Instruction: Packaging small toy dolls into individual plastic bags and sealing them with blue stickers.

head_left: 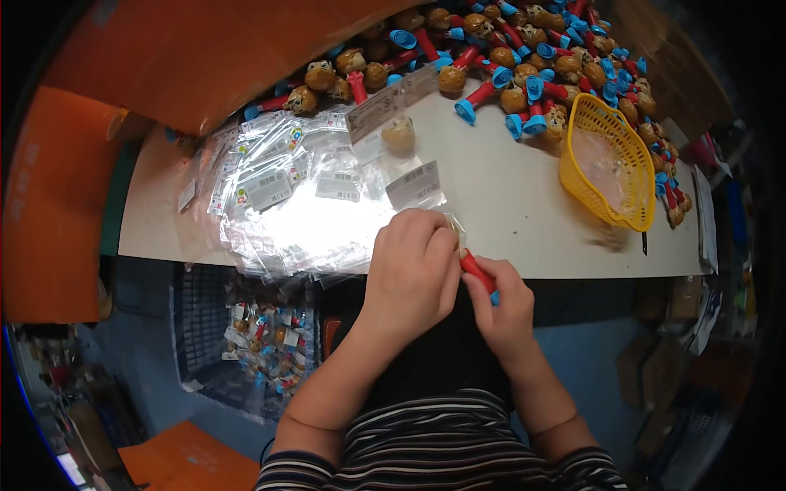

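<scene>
At the table's front edge, my right hand (501, 307) grips a toy figure (479, 272) by its red stem, with its blue foot low between thumb and fingers. My left hand (413, 266) is closed on a clear plastic bag (455, 222) at the figure's upper end. That end is hidden by the left fingers, so I cannot tell how far it sits inside the bag. Just beyond the left hand is a grey printed label (415, 186). Flat clear bags (307, 221) with labels lie in an overlapping spread to the left.
Many similar brown-headed figures (524, 78) are heaped along the table's back. A yellow basket (577, 176) stands at right. A loose round head (399, 136) sits near a grey card strip (381, 113). Below left, a blue crate (196, 327) holds bagged figures. Orange panels (61, 204) stand left.
</scene>
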A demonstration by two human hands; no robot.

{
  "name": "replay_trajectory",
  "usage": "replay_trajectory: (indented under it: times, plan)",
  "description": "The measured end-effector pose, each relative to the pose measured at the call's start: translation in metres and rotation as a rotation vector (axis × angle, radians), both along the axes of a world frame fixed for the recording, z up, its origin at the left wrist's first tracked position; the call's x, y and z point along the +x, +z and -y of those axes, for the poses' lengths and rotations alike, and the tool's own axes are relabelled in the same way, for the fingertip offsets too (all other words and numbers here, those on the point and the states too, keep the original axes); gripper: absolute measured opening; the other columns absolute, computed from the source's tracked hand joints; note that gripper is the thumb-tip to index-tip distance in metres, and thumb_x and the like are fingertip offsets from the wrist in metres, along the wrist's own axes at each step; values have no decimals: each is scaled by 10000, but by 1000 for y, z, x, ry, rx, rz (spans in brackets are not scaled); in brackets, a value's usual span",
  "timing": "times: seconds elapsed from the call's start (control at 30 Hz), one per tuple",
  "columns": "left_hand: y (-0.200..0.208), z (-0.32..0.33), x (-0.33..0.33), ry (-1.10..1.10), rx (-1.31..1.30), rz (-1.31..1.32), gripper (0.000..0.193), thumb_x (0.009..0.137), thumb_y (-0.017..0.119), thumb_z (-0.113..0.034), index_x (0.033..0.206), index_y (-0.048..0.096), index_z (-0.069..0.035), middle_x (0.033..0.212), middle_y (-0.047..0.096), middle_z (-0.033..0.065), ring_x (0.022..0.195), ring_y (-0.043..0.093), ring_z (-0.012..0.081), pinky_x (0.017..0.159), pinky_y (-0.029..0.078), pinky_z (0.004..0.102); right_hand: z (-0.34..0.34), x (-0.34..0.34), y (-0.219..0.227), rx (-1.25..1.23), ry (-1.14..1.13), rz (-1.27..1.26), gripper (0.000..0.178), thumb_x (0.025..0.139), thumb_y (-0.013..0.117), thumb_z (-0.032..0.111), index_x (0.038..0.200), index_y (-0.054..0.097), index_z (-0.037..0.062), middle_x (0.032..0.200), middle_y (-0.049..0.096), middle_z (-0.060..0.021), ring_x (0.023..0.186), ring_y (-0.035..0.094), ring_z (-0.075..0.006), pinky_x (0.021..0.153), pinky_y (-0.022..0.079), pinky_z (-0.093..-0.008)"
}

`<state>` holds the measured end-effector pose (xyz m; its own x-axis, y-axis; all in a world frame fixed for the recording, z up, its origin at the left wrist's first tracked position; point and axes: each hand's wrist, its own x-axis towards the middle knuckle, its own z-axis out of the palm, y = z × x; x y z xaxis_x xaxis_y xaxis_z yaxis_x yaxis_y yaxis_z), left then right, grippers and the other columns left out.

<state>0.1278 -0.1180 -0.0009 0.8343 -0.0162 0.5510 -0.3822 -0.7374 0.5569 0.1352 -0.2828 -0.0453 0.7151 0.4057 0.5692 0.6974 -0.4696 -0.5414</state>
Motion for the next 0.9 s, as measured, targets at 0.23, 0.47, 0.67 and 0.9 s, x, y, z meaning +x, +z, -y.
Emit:
replay_trajectory:
  times: [0.23, 0.47, 0.67, 0.9]
  plan:
    - [1, 1, -2, 45, -67, -35, 182, 717, 676, -17, 866, 572, -15, 1015, 548, 157, 959, 538, 356, 838, 435, 427, 11, 0, 10, 991, 88, -1273, 151, 962, 601, 76, 1095, 575, 10, 783, 588, -38, 579, 527, -82, 515, 411, -198]
    - [1, -3, 5, -20, -17, 41, 184, 704, 680, -35, 845, 562, -19, 1026, 539, 154, 987, 533, 357, 860, 430, 424, -2, -5, 17, -25, -55, -54, 259, 823, 734, 41, 1054, 622, 6, 837, 632, -146, 703, 637, -318, 625, 522, -354]
    - [0, -6, 3, -71, -72, -32, 162, 712, 667, -26, 833, 561, -6, 1038, 545, 166, 954, 543, 361, 835, 444, 420, -6, -5, 14, 35, -86, -136, 292, 813, 710, 9, 1080, 594, -2, 909, 599, -168, 775, 623, -348, 669, 517, -381]
    - [-20, -5, -8, 63, -66, -75, 136, 774, 651, -31, 871, 559, -9, 1140, 556, 184, 1200, 492, 470, 1022, 351, 553, 7, -3, 11, 141, 7, -382, 372, 784, 715, -15, 1122, 558, -7, 1077, 530, -180, 963, 584, -327, 823, 491, -350]
